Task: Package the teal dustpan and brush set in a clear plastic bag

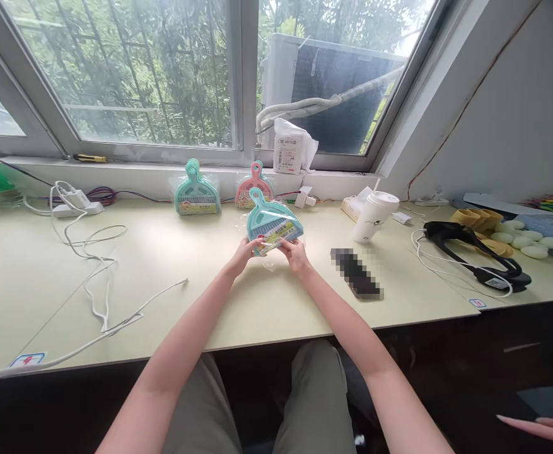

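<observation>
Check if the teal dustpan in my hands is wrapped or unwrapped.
Wrapped: shiny clear film covers the teal dustpan, and a loose bit of it shows below the lower edge.

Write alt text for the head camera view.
A person's left hand and right hand hold a wrapped teal dustpan at a pale desk. Behind it, another teal dustpan and a pink dustpan stand beneath the window, with a white cup to the right.

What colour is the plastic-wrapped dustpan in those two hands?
The dustpan is mint green, seen best in the head view.
</observation>
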The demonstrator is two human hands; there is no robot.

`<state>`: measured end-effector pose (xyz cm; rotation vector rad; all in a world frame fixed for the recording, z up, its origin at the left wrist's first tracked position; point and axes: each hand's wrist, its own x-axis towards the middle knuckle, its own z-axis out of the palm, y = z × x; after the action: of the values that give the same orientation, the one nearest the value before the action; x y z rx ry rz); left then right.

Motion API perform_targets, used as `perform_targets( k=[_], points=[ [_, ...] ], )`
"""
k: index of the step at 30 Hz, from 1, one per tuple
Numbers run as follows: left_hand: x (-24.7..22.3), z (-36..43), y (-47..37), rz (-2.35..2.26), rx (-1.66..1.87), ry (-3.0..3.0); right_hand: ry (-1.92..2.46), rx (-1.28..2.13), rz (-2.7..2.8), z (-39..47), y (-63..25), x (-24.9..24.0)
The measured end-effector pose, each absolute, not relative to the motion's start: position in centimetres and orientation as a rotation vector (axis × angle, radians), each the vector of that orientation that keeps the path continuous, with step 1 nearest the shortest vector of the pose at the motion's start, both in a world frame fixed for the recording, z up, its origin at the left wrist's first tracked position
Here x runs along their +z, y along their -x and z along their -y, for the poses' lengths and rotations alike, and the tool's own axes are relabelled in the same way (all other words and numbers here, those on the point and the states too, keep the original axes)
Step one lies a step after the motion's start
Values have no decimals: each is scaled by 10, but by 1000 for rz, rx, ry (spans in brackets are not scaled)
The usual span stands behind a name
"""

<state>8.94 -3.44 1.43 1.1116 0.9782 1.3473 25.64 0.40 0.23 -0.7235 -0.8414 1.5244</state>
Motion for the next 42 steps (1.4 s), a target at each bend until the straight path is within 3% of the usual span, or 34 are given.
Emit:
perform_targets(
  k=[28, 42],
  points=[
    [4, 38, -77, -788, 1198, -1134, 802, 1521, 855, -11, -256, -26],
    [9, 39, -81, -823, 1241, -1113, 854, 1513, 973, -6, -256, -17]
  ],
)
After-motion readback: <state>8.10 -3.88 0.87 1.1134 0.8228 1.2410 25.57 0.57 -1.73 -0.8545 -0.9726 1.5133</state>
